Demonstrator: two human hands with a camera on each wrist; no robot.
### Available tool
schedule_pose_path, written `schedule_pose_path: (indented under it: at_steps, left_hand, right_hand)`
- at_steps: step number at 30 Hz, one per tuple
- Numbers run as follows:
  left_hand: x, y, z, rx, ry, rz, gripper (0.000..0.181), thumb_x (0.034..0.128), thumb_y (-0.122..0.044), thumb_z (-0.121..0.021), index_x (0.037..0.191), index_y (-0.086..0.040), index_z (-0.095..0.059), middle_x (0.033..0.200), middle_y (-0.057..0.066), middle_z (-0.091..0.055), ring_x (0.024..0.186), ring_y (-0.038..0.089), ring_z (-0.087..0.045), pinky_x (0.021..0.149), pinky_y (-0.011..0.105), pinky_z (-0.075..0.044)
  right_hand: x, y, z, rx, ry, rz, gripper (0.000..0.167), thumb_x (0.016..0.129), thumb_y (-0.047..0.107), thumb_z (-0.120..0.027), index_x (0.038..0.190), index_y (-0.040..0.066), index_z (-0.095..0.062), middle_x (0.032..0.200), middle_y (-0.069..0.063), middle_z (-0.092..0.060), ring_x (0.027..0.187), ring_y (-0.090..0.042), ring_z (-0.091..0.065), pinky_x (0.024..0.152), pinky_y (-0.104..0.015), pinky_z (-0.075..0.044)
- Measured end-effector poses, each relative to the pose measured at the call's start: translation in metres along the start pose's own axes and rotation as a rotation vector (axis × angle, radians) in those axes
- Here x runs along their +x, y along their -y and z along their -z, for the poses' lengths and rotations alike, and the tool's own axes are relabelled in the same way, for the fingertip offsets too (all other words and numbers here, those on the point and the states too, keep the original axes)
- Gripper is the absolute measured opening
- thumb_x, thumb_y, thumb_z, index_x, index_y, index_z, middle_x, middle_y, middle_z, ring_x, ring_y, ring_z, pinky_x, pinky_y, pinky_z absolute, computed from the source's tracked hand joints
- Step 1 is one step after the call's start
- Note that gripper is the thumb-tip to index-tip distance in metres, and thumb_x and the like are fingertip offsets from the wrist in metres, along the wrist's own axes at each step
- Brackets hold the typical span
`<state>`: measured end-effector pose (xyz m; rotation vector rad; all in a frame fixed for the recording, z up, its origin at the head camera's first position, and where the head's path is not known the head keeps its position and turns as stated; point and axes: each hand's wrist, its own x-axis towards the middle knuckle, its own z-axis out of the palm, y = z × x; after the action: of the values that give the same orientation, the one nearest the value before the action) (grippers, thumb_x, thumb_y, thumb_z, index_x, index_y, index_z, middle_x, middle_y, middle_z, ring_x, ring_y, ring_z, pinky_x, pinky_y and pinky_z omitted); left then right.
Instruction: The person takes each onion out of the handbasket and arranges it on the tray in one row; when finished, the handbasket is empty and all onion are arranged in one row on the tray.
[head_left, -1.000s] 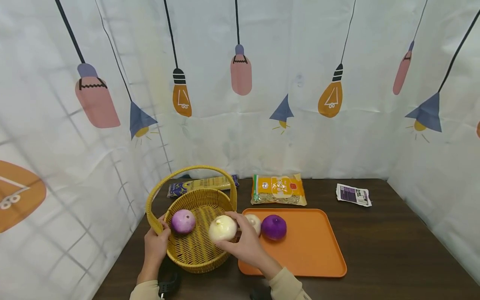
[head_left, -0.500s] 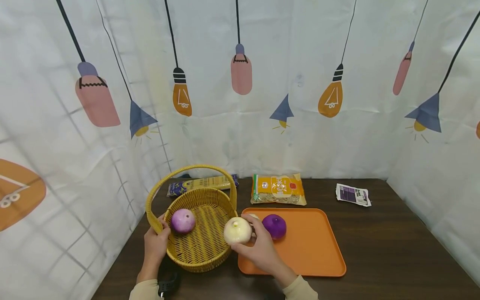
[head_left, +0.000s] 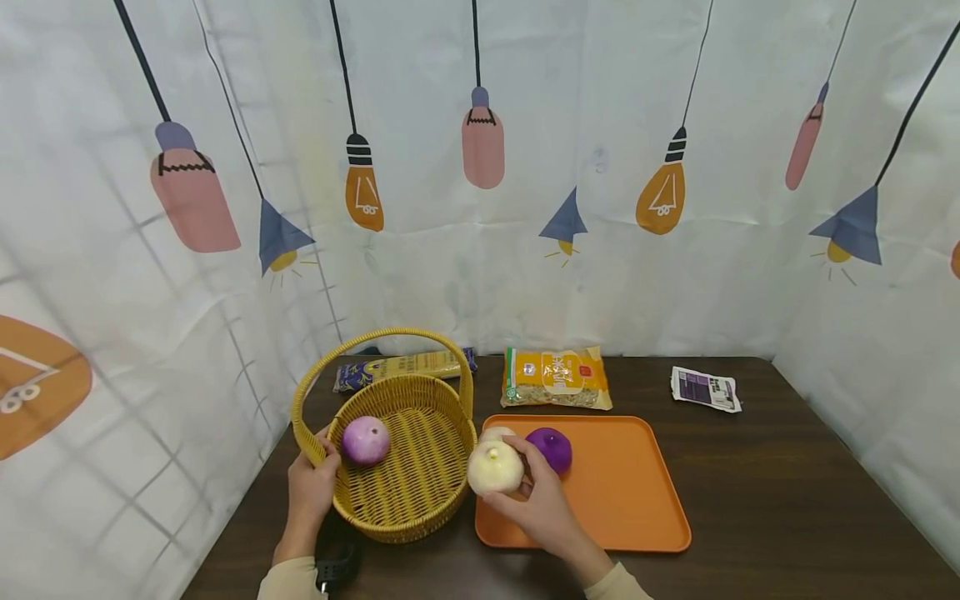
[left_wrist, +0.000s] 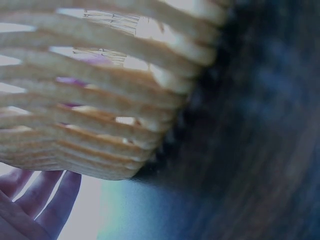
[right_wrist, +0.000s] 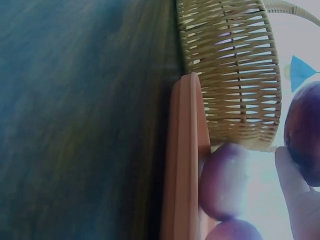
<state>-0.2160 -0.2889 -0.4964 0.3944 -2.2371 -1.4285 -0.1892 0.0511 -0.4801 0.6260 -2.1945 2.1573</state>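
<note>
Dark brown surface (head_left: pixel 780 492) carries everything. Yellow woven basket (head_left: pixel 408 400), tall handle up, stands toward the left; judged light and springy, best held at the foot of its handle, where the left hand (head_left: pixel 311 479) grips it. Orange tray (head_left: pixel 622 492), low-rimmed, probably stiff, lies just to its right. Right hand (head_left: pixel 546 508): thumb and fingers clamped on the sides of a white onion (head_left: pixel 495 468), held above the tray's left part, just beside the basket. Judged firm, moderately heavy for its size, smooth and perhaps slippery; may bruise if squeezed hard. Best hold: across the widest girth, below the small tip. Purple onion (head_left: pixel 553 451) and second pale onion (head_left: pixel 495 432) on tray, pink-purple onion (head_left: pixel 366 440) inside basket: likely handle alike.
</note>
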Motion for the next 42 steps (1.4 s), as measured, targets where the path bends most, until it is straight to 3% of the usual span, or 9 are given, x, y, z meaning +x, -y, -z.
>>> schedule_pose_path:
  at_steps: [10,18,23,28,35,42]
  left_hand:
    - [0.000,0.000,0.001,-0.029,0.002,-0.006,0.008,0.0885,-0.003,-0.050,0.093,0.003,-0.053,0.138,0.012,-0.056,0.120,0.024,-0.051,0.079,0.010,-0.034]
    - [-0.002,-0.001,0.001,-0.005,-0.001,-0.002,0.014,0.0897,-0.005,-0.050,0.100,0.002,-0.058,0.137,0.012,-0.057,0.111,0.019,-0.051,0.079,0.010,-0.034]
    - [-0.002,-0.001,0.001,0.010,-0.007,0.003,0.025,0.0914,-0.008,-0.050,0.112,0.000,-0.062,0.133,0.015,-0.059,0.104,0.015,-0.051,0.078,0.007,-0.036]
    - [-0.001,0.000,0.001,0.010,-0.010,0.000,0.013,0.0901,-0.006,-0.051,0.098,0.002,-0.057,0.135,0.011,-0.059,0.107,0.016,-0.051,0.079,0.008,-0.035]
    - [-0.001,0.001,0.003,0.063,-0.031,-0.011,0.029,0.0919,-0.011,-0.052,0.117,-0.004,-0.065,0.129,0.014,-0.062,0.099,0.016,-0.052,0.077,0.007,-0.035]
    - [-0.001,-0.002,0.003,0.057,-0.020,-0.008,0.023,0.0920,-0.011,-0.052,0.109,-0.001,-0.065,0.130,0.014,-0.061,0.098,0.019,-0.052,0.074,0.008,-0.036]
  right_hand:
    - [-0.009,0.001,0.015,-0.108,-0.027,0.000,0.072,0.074,0.016,-0.086,0.136,0.013,-0.050,0.131,-0.006,-0.045,0.117,-0.027,-0.053,0.089,-0.029,-0.051]
    - [-0.012,-0.001,0.036,-0.235,-0.124,0.065,0.073,0.071,0.019,-0.087,0.135,0.015,-0.053,0.129,-0.001,-0.054,0.110,-0.022,-0.055,0.087,-0.031,-0.051]
    - [-0.016,-0.004,0.052,-0.234,-0.193,0.031,0.074,0.071,0.015,-0.087,0.136,0.011,-0.052,0.132,-0.005,-0.054,0.109,-0.024,-0.055,0.086,-0.030,-0.052]
    - [-0.018,-0.008,0.066,-0.258,-0.259,-0.006,0.072,0.074,0.015,-0.085,0.137,0.007,-0.050,0.135,-0.013,-0.050,0.112,-0.031,-0.054,0.086,-0.032,-0.052]
    - [-0.016,-0.013,0.082,-0.275,-0.322,-0.013,0.072,0.077,0.016,-0.083,0.139,0.007,-0.047,0.139,-0.013,-0.047,0.113,-0.030,-0.053,0.086,-0.027,-0.052]
    - [-0.017,0.001,0.095,-0.302,-0.359,-0.052,0.074,0.080,0.014,-0.080,0.142,0.001,-0.042,0.138,-0.018,-0.046,0.116,-0.034,-0.053,0.087,-0.029,-0.051]
